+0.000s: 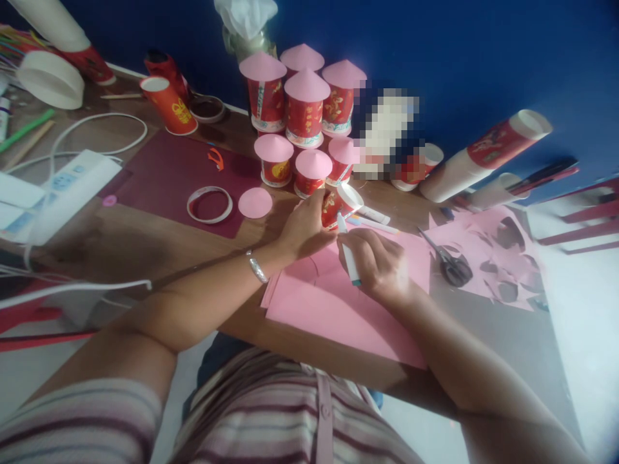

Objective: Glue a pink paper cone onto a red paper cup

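Note:
My left hand is wrapped round a small red paper cup, tilted so its white open end points up and right. In my right hand is a white marker pen with a green end, its tip at the cup's side near the white band. Both hands are above a stack of pink paper sheets. Just behind the cup stand several red cups topped with pink paper cones. A pink paper disc and a cut cup ring lie left of my left hand.
Black scissors lie on pink cut-out scraps at the right. Stacked cups lean near the blue wall. A power strip with white cables and a red cup are at the left; orange clippers lie on a maroon sheet.

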